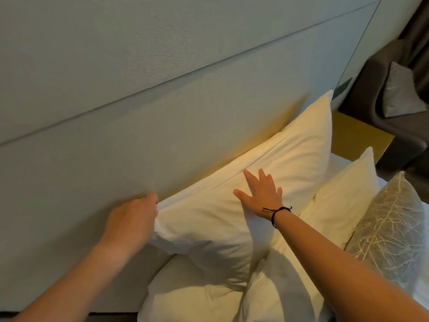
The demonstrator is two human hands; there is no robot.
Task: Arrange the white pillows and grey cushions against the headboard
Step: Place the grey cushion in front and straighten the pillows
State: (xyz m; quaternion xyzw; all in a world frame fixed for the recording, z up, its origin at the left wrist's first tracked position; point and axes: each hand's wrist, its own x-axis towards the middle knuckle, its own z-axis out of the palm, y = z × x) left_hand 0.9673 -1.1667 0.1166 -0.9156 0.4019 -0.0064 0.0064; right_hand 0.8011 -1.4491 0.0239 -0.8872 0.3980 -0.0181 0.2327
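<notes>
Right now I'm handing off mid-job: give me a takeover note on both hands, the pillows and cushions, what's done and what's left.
Left hand grips the corner of the big white pillow leaning on the headboard.
Right hand presses flat on its face.
Second white pillow and leaf-patterned grey cushion stand to its right; another white pillow lies below.
Done: one pillow nearly seated.
Left: set the rest; a grey cushion sits on the armchair.

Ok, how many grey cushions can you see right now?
2. One patterned grey cushion stands at the right edge on the bed, in front of the white pillows. The other sits on the armchair, top right. More may be out of frame.
</notes>
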